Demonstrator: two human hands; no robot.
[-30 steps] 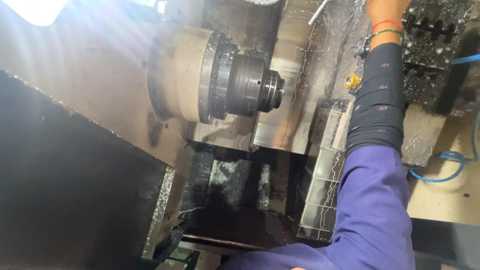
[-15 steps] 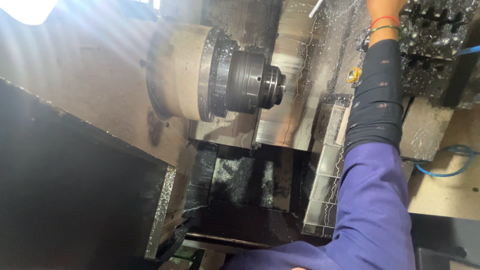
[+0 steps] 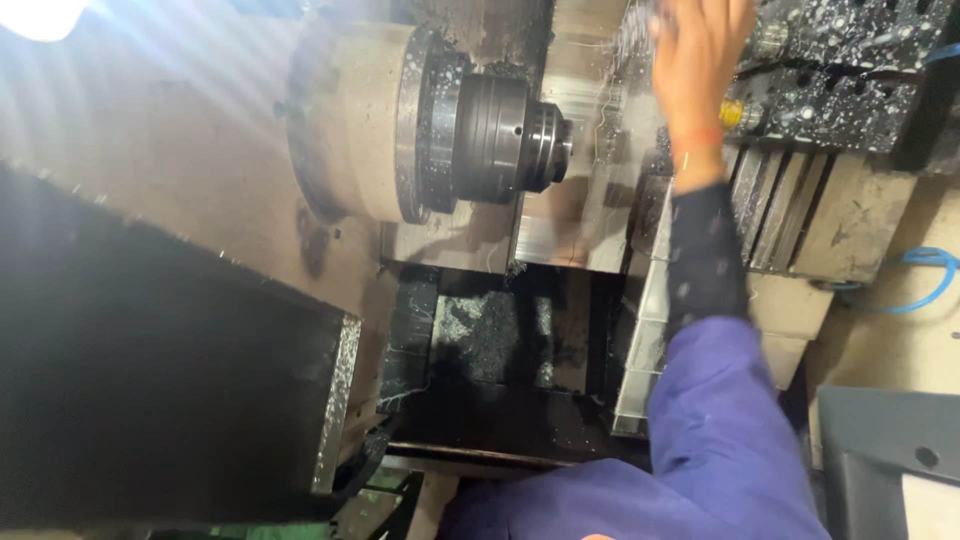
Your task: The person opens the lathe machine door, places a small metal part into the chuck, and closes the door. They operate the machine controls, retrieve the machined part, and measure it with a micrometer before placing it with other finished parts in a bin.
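The right hand (image 3: pixel 700 65) is up inside the machine, blurred, its back toward us and the fingers pointing up and away. Nothing shows between them, but the fingertips smear into the top edge of the view — whether they are spread, curled or pinching something, I cannot tell. A thin red band and a green one sit at the wrist just below the hand, and below those a dark speckled sleeve cover (image 3: pixel 708 260) runs down the forearm into a blue-violet work sleeve (image 3: pixel 720 440) that fills the lower edge of the view.

Just right of the hand, almost touching its knuckles, stands the black tool turret (image 3: pixel 850 90), flecked with pale chips, with a small yellow fitting (image 3: pixel 735 113) beside the wrist. Left of the hand, with a gap of bright chip-strewn metal wall between them, the dark chuck (image 3: pixel 500 135) juts sideways toward the hand from its pale round spindle housing (image 3: pixel 350 120) — its nose is near the hand but apart from it.

Under the forearm the slanted way covers (image 3: pixel 770 205) step down to a dark chip pit (image 3: pixel 500 340). Farther right, well away from the hand, a blue hose (image 3: pixel 925 290) loops across a beige panel. To the far left a black door panel (image 3: pixel 150 380) shuts off that side.

The left hand is out of sight.
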